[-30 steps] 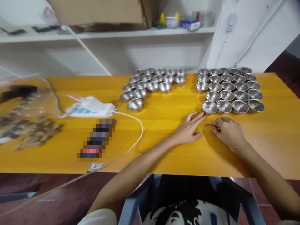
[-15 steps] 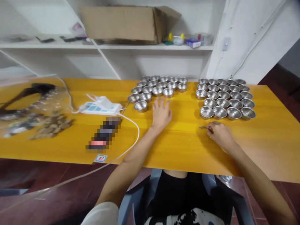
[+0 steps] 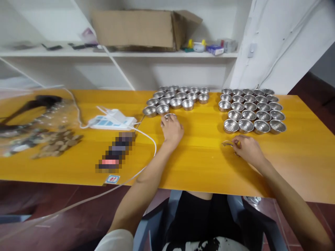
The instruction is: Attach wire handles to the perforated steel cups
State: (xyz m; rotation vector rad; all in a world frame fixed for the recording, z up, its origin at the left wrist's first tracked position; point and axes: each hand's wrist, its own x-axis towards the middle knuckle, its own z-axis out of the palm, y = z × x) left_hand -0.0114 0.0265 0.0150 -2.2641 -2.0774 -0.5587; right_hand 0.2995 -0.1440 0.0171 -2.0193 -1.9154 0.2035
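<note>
My left hand (image 3: 172, 129) is closed on a small perforated metal cup (image 3: 170, 115), mostly hidden under the fingers. This cup is at the near edge of the left group of similar cups (image 3: 176, 102), which stand open side up in rows. Between the fingertips of my right hand (image 3: 247, 148) is a thin, curved metal tool (image 3: 227, 143) pointing left; its exact kind is unclear. That hand is low over the yellow table (image 3: 201, 164), just in front of the right group of perforated metal cups (image 3: 250, 106).
A white power strip (image 3: 112, 122) with cables and a pixelated dark object (image 3: 116, 151) lie left of my left arm. Farther left are a pile of brown pieces (image 3: 59, 143) and a blurred black item (image 3: 47, 100). Behind, a shelf holds a cardboard box (image 3: 133, 29).
My left hand has moved left and nearer, closing on the front cup, which has shifted right. My right hand stays about in place, its tool turned slightly.
</note>
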